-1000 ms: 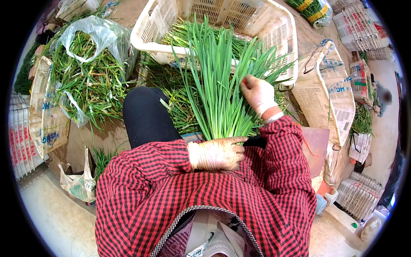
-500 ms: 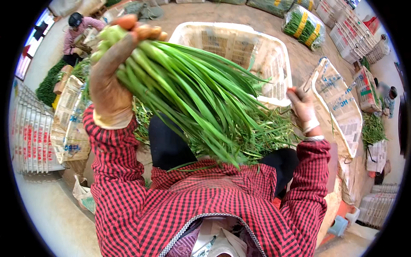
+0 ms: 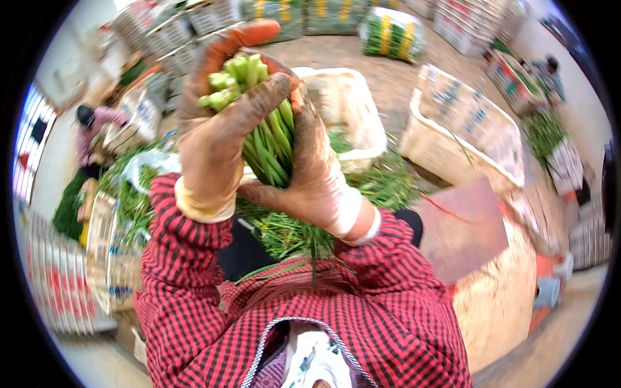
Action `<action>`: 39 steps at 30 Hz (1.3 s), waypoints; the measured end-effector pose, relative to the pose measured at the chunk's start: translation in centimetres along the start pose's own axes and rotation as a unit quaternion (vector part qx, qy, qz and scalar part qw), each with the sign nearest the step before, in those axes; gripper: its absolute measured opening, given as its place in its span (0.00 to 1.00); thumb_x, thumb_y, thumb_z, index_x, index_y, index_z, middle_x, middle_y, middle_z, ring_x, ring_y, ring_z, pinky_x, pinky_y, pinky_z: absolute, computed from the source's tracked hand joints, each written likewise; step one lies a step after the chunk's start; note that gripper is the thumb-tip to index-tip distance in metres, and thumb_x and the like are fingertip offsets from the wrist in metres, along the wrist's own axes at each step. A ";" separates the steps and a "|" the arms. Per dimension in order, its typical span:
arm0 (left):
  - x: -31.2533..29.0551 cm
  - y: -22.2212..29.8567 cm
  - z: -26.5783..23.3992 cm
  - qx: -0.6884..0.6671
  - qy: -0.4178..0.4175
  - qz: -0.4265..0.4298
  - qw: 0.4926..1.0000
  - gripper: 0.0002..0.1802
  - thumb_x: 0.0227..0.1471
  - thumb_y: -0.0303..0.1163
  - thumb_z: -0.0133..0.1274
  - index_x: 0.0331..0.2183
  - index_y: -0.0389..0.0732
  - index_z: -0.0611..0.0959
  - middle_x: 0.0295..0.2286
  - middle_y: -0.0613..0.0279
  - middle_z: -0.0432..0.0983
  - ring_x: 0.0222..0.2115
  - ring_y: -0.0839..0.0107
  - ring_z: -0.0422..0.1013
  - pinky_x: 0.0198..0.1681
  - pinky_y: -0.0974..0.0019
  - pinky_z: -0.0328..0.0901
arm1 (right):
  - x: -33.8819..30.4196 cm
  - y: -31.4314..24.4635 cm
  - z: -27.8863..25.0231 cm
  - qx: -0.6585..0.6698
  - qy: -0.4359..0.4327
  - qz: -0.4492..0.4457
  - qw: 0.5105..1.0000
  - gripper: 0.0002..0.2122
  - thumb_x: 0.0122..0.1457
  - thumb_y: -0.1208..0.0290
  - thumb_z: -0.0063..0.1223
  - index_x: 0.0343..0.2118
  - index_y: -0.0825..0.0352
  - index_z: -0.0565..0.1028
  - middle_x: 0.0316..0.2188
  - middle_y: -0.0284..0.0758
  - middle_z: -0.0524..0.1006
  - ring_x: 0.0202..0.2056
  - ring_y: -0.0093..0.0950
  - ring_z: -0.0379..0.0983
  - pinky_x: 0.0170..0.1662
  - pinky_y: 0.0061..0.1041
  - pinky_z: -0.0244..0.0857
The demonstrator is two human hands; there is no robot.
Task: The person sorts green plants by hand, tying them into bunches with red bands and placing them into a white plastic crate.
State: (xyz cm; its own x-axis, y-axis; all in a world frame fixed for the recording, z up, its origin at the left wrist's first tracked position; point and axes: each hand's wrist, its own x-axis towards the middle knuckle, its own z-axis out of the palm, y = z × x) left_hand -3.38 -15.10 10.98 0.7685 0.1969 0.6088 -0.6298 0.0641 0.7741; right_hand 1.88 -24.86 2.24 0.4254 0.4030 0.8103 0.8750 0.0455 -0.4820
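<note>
A bunch of long-leaved greens [image 3: 270,145], looking like garlic chives, is raised in front of me with its pale cut ends facing up. My gloved left hand [image 3: 223,132] curls round it near those ends, fingers over the far side and thumb across the front. From the right, my gloved right hand [image 3: 310,165] presses along the bunch, its thumb below, so both hands enclose it. The leaf tips are mostly hidden behind my hands. Loose green trimmings [image 3: 284,236] lie beneath, between my knees.
Ahead stands a whitish plastic crate [image 3: 362,110]; another crate [image 3: 466,123] is tilted at right. A flat reddish-brown board [image 3: 462,226] rests on a wooden surface [image 3: 498,304] by my right side. Wrapped green bundles [image 3: 391,35] sit at the back. A co-worker [image 3: 97,129] is at far left.
The bunch has swung from lying sideways to cut ends up, leaves pointing away below. My right hand came in from the right and now grips it too. The view has shifted somewhat.
</note>
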 end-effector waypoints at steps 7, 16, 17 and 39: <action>3.0 -4.9 8.7 -0.052 -0.055 0.253 0.964 0.22 0.50 0.26 0.53 0.48 0.34 0.71 0.32 0.58 0.76 0.36 0.69 0.72 0.46 0.64 0.65 | 0.8 1.2 -14.0 -0.120 0.126 -0.095 0.980 0.48 0.36 0.71 0.67 0.61 0.70 0.48 0.54 0.47 0.62 0.52 0.39 0.65 0.52 0.35 0.61; -4.1 -21.0 27.6 -0.536 -0.111 -0.423 0.722 0.29 0.46 0.26 0.57 0.49 0.36 0.63 0.31 0.56 0.75 0.31 0.64 0.74 0.39 0.64 0.69 | -16.6 1.2 -27.8 -0.362 0.008 0.308 0.880 0.42 0.37 0.78 0.63 0.59 0.65 0.55 0.45 0.45 0.74 0.43 0.38 0.74 0.45 0.29 0.69; -5.1 -23.1 28.2 -0.524 -0.116 -0.451 0.714 0.33 0.44 0.27 0.60 0.50 0.35 0.62 0.36 0.53 0.73 0.37 0.62 0.72 0.44 0.62 0.67 | -19.3 3.1 -27.9 -0.327 0.042 0.370 0.868 0.39 0.39 0.76 0.62 0.58 0.65 0.56 0.43 0.45 0.74 0.43 0.38 0.75 0.44 0.30 0.68; -9.1 -35.0 15.8 0.139 -0.573 -0.203 0.782 0.25 0.38 0.40 0.53 0.40 0.37 0.78 0.36 0.45 0.73 0.41 0.51 0.69 0.46 0.54 0.63 | -28.0 18.9 -26.4 -0.398 -0.090 0.592 0.695 0.45 0.45 0.60 0.63 0.61 0.73 0.48 0.58 0.50 0.58 0.59 0.42 0.55 0.61 0.32 0.47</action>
State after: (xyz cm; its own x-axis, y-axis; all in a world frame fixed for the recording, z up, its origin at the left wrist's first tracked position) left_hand 13.44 -34.55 -18.88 0.5964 -0.8000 -0.0652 -0.3805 -0.3534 0.8546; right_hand 12.63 -59.45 -20.75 0.9829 -0.1627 -0.0859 -0.1832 -0.9066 -0.3802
